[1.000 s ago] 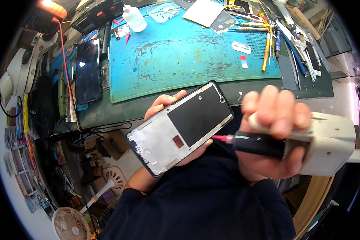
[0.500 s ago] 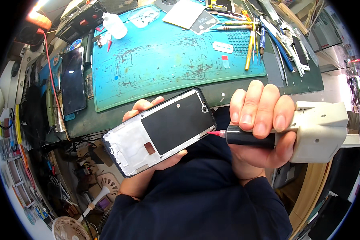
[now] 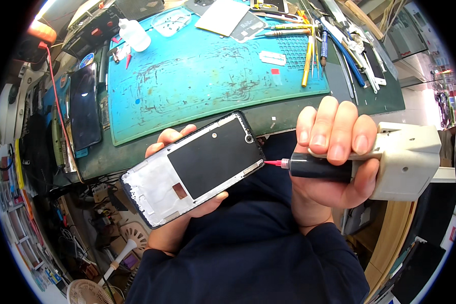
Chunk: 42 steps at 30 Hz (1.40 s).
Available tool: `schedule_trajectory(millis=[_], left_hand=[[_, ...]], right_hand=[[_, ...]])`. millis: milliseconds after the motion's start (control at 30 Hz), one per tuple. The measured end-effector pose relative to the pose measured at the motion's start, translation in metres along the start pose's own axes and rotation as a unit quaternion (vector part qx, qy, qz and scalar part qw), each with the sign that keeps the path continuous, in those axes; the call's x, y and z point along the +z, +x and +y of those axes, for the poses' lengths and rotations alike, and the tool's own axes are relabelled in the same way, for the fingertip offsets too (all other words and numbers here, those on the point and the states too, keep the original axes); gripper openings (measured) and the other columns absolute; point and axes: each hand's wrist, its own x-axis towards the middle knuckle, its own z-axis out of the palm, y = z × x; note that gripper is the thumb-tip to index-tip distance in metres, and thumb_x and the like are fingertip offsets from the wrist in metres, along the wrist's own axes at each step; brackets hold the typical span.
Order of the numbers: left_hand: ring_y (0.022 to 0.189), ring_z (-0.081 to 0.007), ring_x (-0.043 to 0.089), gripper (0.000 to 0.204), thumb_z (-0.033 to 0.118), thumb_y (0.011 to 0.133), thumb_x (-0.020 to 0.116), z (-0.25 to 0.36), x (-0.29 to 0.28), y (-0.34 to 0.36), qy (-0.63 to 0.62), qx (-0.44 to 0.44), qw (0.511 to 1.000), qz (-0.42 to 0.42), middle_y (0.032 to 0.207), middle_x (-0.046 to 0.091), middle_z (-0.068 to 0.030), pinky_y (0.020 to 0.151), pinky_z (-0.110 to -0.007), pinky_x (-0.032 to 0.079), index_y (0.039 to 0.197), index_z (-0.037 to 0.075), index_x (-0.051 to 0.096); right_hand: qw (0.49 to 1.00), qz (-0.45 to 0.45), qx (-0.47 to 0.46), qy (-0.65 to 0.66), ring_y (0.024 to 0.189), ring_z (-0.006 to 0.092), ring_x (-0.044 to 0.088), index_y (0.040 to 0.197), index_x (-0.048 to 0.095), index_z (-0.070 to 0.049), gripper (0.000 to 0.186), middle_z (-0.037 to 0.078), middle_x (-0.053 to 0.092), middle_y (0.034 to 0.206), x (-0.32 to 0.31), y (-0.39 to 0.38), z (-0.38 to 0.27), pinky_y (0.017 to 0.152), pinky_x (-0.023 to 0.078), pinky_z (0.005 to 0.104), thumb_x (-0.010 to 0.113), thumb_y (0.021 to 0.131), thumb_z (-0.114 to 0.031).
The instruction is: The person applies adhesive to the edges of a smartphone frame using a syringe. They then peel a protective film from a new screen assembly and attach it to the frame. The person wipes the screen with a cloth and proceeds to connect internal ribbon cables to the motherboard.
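Note:
My left hand [image 3: 203, 206] is closed round a phone frame [image 3: 215, 159], fingers on its far edge and thumb on the near one. The frame is tilted in the air, with a large black sheet on bare silver metal and a camera hole near its right end. In my right hand [image 3: 321, 190] is a glue dispenser [image 3: 408, 159] with a pale grey body. Its black syringe [image 3: 314, 166] points left, my fingers wrapped over it. The pink needle tip [image 3: 274, 163] meets the frame's rim at the near right corner; whether glue comes out is too small to tell.
Beyond my hands lies a worn blue work mat [image 3: 187, 81]. A white squeeze bottle [image 3: 135, 36] and a clear dish [image 3: 171, 21] stand at its back left. A dark phone [image 3: 85, 106] lies left of the mat. Several tweezers and screwdrivers [image 3: 307, 61] are at the back right.
The needle tip has travelled along the frame's near long edge to its right corner. The frame has moved slightly left in view, as has the bench. Both hands keep their holds.

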Motion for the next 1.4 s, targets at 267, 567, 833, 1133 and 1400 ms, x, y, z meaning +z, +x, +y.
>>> schedule_trajectory(millis=[267, 567, 833, 1133, 1400], left_hand=[[0.138, -0.0336, 0.039, 0.11, 0.02, 0.065, 0.091, 0.0, -0.002, 0.0, 0.008, -0.003, 1.0, -0.008, 0.134, 0.035, -0.014, 0.107, -0.05, 0.046, 0.149, 0.015, 0.021], [0.138, -0.0332, 0.04, 0.109, 0.019, 0.065, 0.091, 0.001, -0.003, 0.0, 0.015, -0.008, 1.0, -0.015, 0.135, 0.035, -0.0136, 0.107, -0.051, 0.046, 0.149, 0.015, 0.022], [0.139, -0.032, 0.039, 0.108, 0.018, 0.065, 0.091, 0.002, -0.001, 0.0, -0.003, -0.008, 1.0, -0.011, 0.136, 0.035, -0.0125, 0.108, -0.05, 0.045, 0.149, 0.016, 0.022], [0.139, -0.0315, 0.039, 0.108, 0.017, 0.066, 0.091, 0.005, -0.002, 0.0, 0.015, -0.016, 1.0, -0.022, 0.138, 0.035, -0.0121, 0.109, -0.049, 0.045, 0.149, 0.016, 0.022], [0.139, -0.0314, 0.039, 0.109, 0.016, 0.065, 0.091, 0.003, -0.001, 0.0, 0.003, -0.009, 1.0, -0.014, 0.138, 0.035, -0.012, 0.108, -0.049, 0.045, 0.149, 0.016, 0.022]], right_hand=[[1.0, -0.006, 0.01, -0.003, 0.082, 0.0134, 0.053, 0.097, 0.057, -0.018, 0.021, -0.003, 0.057, 0.084, 0.003, 0.0, -0.001, 0.072, 0.044, 0.0297, 0.062, 0.095, -0.038], [0.999, -0.018, 0.034, -0.01, 0.083, 0.0137, 0.055, 0.093, 0.056, -0.019, 0.023, -0.004, 0.057, 0.083, 0.01, -0.001, -0.002, 0.072, 0.044, 0.0284, 0.065, 0.094, -0.04], [0.998, -0.039, 0.055, 0.003, 0.083, 0.014, 0.056, 0.092, 0.054, -0.018, 0.025, -0.003, 0.058, 0.082, 0.015, -0.001, 0.0, 0.071, 0.045, 0.0283, 0.068, 0.093, -0.039], [0.997, -0.045, 0.059, 0.002, 0.083, 0.0141, 0.056, 0.09, 0.054, -0.017, 0.028, -0.002, 0.058, 0.083, 0.015, -0.004, 0.003, 0.072, 0.045, 0.0277, 0.07, 0.092, -0.04], [0.996, -0.047, 0.072, -0.009, 0.082, 0.014, 0.056, 0.09, 0.054, -0.017, 0.028, -0.002, 0.058, 0.082, 0.016, -0.004, 0.002, 0.071, 0.045, 0.0274, 0.07, 0.092, -0.04]])
